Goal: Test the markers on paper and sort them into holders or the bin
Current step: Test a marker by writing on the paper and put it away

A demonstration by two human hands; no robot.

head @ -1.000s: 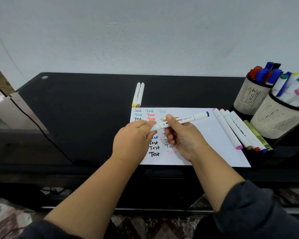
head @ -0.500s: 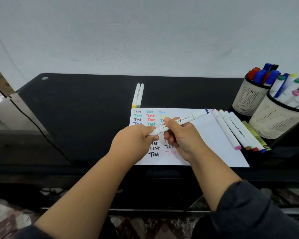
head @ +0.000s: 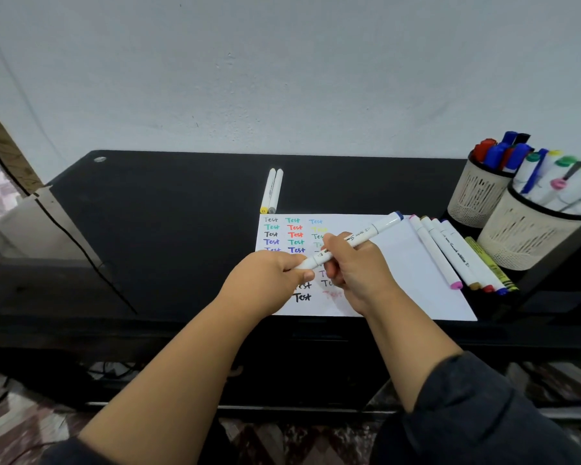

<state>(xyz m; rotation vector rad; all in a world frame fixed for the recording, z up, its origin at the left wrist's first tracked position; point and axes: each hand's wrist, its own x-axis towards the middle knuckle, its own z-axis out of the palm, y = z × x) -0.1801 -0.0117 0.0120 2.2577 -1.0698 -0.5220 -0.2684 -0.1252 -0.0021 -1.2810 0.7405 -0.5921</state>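
**Roughly mid-sort: one blue-capped marker in hand, five still queued**

Black desk (head: 168, 236) carries everything. Paper (head: 399, 263) lies at its near edge, left part filled with coloured "Test" words in three columns, right part blank; many markers already tested, I judge. Two mesh holders (head: 524, 236) at far right stand stocked. Five loose markers (head: 450, 253) rest on the paper's right edge, apparently untested. Two more (head: 271, 191) lie just beyond the paper. No bin visible. Right hand (head: 356, 270) grips the marker in hand (head: 359, 238) mid-barrel above the paper; left hand (head: 265, 280) pinches its near cap, likely uncapping.
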